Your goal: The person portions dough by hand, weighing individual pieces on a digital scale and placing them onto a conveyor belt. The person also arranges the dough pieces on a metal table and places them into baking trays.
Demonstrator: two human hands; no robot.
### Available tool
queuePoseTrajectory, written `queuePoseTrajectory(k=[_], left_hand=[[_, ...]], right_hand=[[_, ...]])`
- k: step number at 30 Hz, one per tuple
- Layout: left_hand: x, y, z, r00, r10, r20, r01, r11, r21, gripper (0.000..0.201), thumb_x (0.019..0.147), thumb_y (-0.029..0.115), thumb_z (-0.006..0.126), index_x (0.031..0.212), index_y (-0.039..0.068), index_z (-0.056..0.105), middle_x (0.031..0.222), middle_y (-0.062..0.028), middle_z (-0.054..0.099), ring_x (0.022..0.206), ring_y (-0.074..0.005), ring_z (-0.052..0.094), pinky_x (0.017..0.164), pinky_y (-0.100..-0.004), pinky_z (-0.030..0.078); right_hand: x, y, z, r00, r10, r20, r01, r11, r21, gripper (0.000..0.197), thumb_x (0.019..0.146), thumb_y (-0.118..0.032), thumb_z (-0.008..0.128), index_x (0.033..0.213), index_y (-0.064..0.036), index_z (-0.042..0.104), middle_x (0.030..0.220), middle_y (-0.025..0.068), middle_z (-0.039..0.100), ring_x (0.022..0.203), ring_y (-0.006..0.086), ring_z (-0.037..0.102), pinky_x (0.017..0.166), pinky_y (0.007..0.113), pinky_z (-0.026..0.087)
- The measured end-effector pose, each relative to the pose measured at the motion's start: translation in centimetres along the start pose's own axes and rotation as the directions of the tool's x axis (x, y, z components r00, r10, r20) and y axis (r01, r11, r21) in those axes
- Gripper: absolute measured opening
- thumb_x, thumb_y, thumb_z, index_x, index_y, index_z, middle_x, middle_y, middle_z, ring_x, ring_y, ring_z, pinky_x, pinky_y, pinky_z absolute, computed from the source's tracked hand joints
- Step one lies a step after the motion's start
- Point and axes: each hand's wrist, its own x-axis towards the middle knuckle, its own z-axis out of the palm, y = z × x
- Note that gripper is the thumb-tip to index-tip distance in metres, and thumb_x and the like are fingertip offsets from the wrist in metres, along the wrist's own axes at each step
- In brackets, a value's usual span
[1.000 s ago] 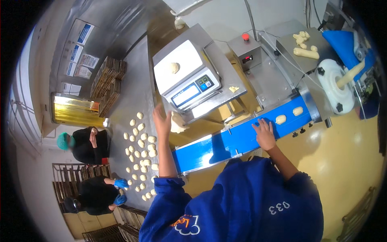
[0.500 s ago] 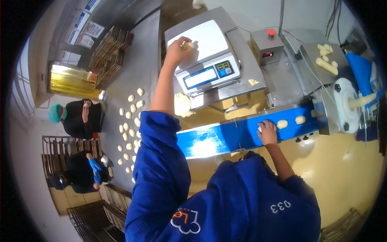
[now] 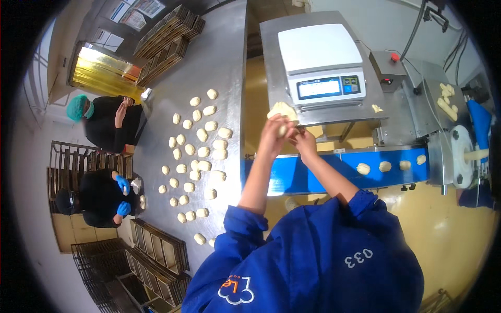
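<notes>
My left hand is closed around a small piece of dough. Close beside it is my right hand, its fingers drawn together; what is between them is hidden. Just beyond both hands, a larger lump of pale dough hangs at the front corner of the steel stand. A white digital scale with a lit display stands on that stand. Below my hands runs a blue conveyor belt, where several dough pieces sit in a row toward the right.
A steel table on the left bears many dough pieces and stacked baking tins. Two people stand beyond it. A machine with a white round housing is at the belt's right end, near a steel control box.
My left hand has left the scale's plate with the dough piece and come back toward me. My right hand has moved left from the belt to join it. The view has shifted left.
</notes>
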Motion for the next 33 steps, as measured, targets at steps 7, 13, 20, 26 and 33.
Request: queuePoseTrajectory(k=[7, 13, 20, 26, 33], left_hand=[[0.8, 0.2, -1.5, 0.982, -0.089, 0.165, 0.073, 0.992, 0.105, 0.032, 0.087, 0.003, 0.050, 0.118, 0.000, 0.041, 0.114, -0.0190, 0.056, 0.106, -0.0262, 0.058, 0.091, -0.0353, 0.048], [1.5, -0.2, -2.6, 0.965, -0.094, 0.246, 0.057, 0.986, 0.155, 0.027, 0.087, 0.001, 0.049, 0.114, -0.002, 0.044, 0.113, -0.0206, 0.057, 0.106, -0.0273, 0.058, 0.089, -0.0330, 0.049], [-0.5, 1.0, -2.0, 0.950, -0.151, 0.273, 0.183, 0.979, -0.095, 0.031, 0.089, 0.006, 0.050, 0.117, -0.001, 0.042, 0.122, -0.0207, 0.051, 0.110, -0.0292, 0.055, 0.093, -0.0380, 0.049], [-8.2, 5.1, -1.8, 0.960, -0.025, 0.278, 0.162, 0.861, -0.482, 0.033, 0.091, 0.020, 0.054, 0.119, 0.005, 0.043, 0.121, -0.0132, 0.052, 0.110, -0.0253, 0.053, 0.089, -0.0354, 0.050], [-15.9, 5.5, -21.8, 0.993, -0.021, -0.116, -0.032, 0.901, -0.433, 0.014, 0.092, 0.018, 0.054, 0.100, 0.007, 0.054, 0.082, -0.0029, 0.060, 0.069, -0.0099, 0.059, 0.053, -0.0181, 0.049]], right_hand=[[-3.3, -1.8, 1.9, 0.947, -0.320, 0.006, 0.258, 0.753, -0.606, 0.015, 0.089, -0.012, 0.056, 0.096, 0.0014, 0.059, 0.084, 0.0070, 0.063, 0.080, 0.0127, 0.062, 0.068, 0.023, 0.049], [-13.3, -11.5, 1.9, 0.930, -0.191, 0.315, 0.286, 0.913, -0.291, 0.017, 0.084, -0.009, 0.060, 0.096, 0.0029, 0.059, 0.087, 0.0096, 0.064, 0.075, 0.0144, 0.061, 0.067, 0.025, 0.049], [-19.4, -16.4, 3.6, 0.901, -0.420, 0.110, 0.426, 0.805, -0.414, 0.035, 0.084, -0.010, 0.061, 0.115, 0.0042, 0.053, 0.099, 0.0120, 0.060, 0.083, 0.0165, 0.060, 0.075, 0.026, 0.050], [-16.6, -7.6, 10.7, 0.549, -0.540, 0.639, 0.656, -0.196, -0.729, 0.040, 0.080, -0.020, 0.064, 0.117, -0.0052, 0.055, 0.131, 0.0165, 0.042, 0.118, 0.0318, 0.042, 0.097, 0.041, 0.038], [-20.1, -3.0, 14.9, 0.417, -0.213, 0.884, 0.901, -0.028, -0.432, 0.021, 0.079, -0.019, 0.064, 0.098, -0.0104, 0.062, 0.127, 0.0142, 0.044, 0.119, 0.0333, 0.041, 0.099, 0.045, 0.034]])
